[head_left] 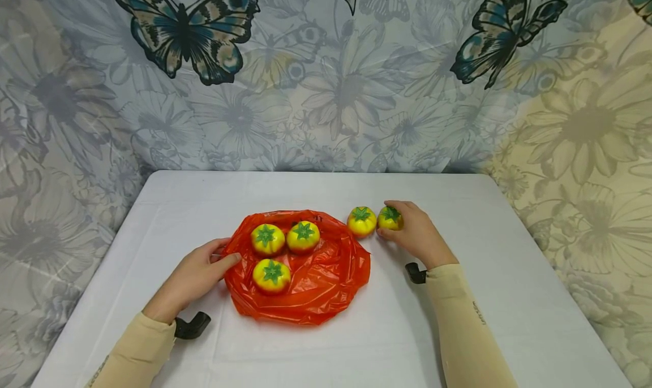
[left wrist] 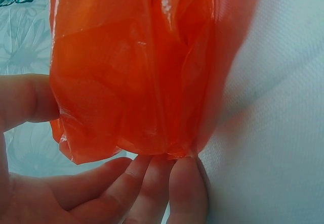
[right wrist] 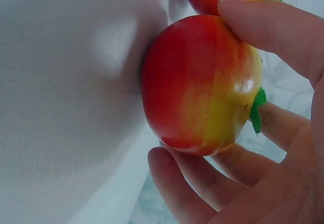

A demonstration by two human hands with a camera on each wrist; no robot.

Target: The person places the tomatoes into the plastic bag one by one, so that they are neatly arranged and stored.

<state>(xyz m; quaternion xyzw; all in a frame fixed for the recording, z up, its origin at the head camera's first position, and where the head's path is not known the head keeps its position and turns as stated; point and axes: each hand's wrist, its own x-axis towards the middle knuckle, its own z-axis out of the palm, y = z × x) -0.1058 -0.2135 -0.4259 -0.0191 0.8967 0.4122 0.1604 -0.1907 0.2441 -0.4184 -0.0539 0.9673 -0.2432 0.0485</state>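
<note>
Head view: table (head_left: 305, 357) covered in white cloth, backed by a patterned backdrop (head_left: 331, 94). Three yellow-red fruits (head_left: 271, 276) are contained within the rim of a red bag (head_left: 326, 286), set toward its left side. Between bag and gripped fruit (head_left: 390, 219), a loose fruit (head_left: 362, 222) is interposed, just beside the bag's right edge. Gripped fruit is held between thumb and fingers of the right hand (head_left: 417, 234), extended from the right. Bag's left edge is pinched by the left hand (head_left: 196, 272), thumb uppermost.
</note>
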